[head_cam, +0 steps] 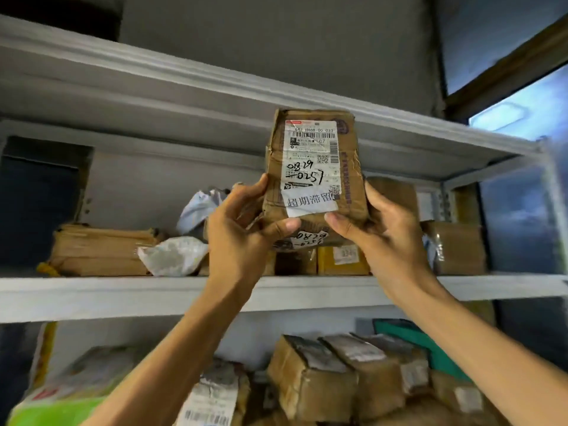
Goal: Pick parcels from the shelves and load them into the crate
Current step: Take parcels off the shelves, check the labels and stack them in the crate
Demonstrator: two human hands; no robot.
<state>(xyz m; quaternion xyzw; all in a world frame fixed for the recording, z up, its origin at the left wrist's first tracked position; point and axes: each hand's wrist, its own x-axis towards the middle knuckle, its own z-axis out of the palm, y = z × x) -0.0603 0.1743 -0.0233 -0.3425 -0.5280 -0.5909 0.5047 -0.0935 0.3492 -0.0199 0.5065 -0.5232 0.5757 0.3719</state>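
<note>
while both hands (left hand [242, 232], right hand [384, 238]) grip it, parcel [313, 167] stands upright.

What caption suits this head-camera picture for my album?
Left hand and right hand grip a worn, white-labelled brown cardboard parcel before white metal shelves.

A grey wall [276, 41] rises at the back. At the upper right, a window [522, 103] with a dark wooden frame [507, 76] lets in bluish light. A dark panel [37, 204] stands far left.
</note>
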